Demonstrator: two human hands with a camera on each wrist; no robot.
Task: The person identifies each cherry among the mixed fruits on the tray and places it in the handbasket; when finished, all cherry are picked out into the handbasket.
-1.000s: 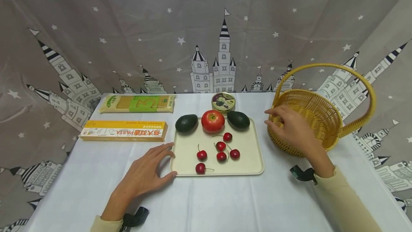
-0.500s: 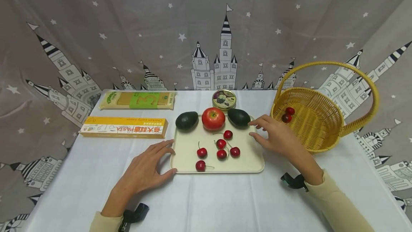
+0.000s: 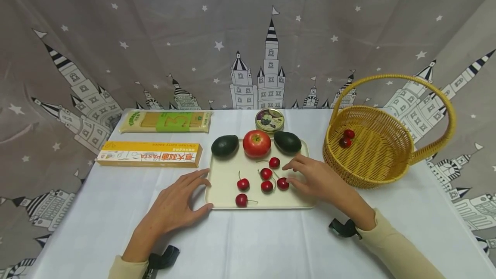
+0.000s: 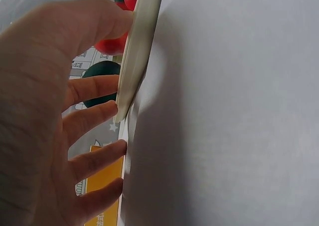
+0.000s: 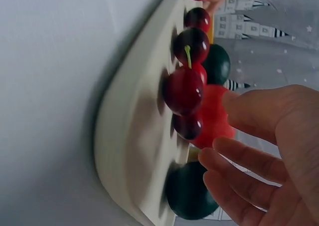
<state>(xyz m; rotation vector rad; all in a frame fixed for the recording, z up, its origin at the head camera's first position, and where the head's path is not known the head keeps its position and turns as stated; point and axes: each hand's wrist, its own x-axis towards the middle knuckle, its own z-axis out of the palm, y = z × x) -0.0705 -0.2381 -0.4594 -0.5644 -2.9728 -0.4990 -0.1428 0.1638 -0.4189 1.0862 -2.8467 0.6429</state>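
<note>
On a cream tray (image 3: pixel 224 171) lie several red cherries with stems, two dark green avocados (image 3: pixel 225 146) and a red round fruit (image 3: pixel 257 143), apple or tomato. My left hand (image 3: pixel 170 206) rests at the tray's left edge, fingers spread and thumb by the near corner; the left wrist view shows the thumb against the rim (image 4: pixel 142 41). Above the tray's right side hovers my right hand (image 3: pixel 323 182), thumb and fingers apart. Its thumb is nearest the rightmost cherry (image 3: pixel 283 184); nothing is between the fingers (image 5: pixel 244 156) in the right wrist view.
A yellow wicker basket (image 3: pixel 377 158) with a tall handle stands at right, two cherries (image 3: pixel 345 142) inside. Behind the tray sits a round tin (image 3: pixel 269 119). At left lie a pasta box (image 3: pixel 149 154) and a noodle packet (image 3: pixel 166 122). A curtain hangs behind.
My right hand has moved left from over the basket to above the tray's right side, uncovering two cherries in the basket. My left hand has stayed at the tray's edge.
</note>
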